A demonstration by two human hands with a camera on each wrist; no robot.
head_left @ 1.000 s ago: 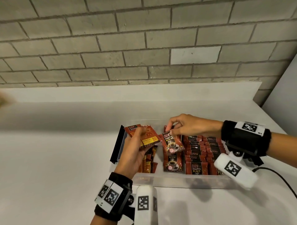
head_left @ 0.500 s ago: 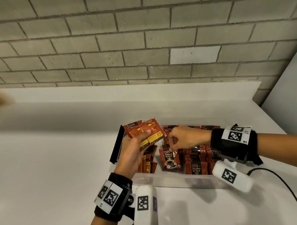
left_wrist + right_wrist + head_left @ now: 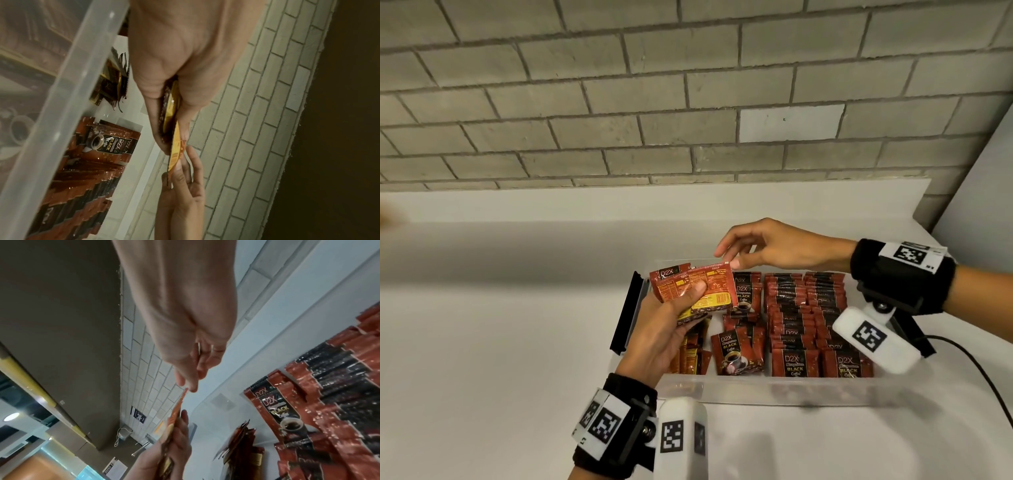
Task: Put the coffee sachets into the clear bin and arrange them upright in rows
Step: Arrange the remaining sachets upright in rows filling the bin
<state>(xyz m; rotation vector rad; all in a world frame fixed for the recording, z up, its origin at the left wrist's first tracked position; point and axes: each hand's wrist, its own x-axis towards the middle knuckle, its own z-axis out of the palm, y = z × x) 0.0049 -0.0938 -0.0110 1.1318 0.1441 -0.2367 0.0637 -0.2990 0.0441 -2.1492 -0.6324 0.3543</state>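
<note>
My left hand (image 3: 681, 303) grips a small fanned stack of red coffee sachets (image 3: 698, 291) above the left end of the clear bin (image 3: 756, 390). My right hand (image 3: 729, 258) pinches the top right corner of the front sachet in that stack; the wrist views show its fingertips (image 3: 189, 386) on the sachet's edge (image 3: 174, 155). Inside the bin, two full rows of upright sachets (image 3: 804, 308) fill the right side. A shorter middle row ends in a front sachet (image 3: 738, 353). Several sachets (image 3: 690, 353) stand on edge at the left.
The bin sits on a white counter (image 3: 500, 342) against a grey brick wall. A black clip-like part (image 3: 628, 311) stands at the bin's left end. A black cable (image 3: 979, 370) runs over the counter to the right.
My right hand set a sachet down in the middle row, then rose and moved left to the stack in my left hand. The left hand stayed nearly still.
</note>
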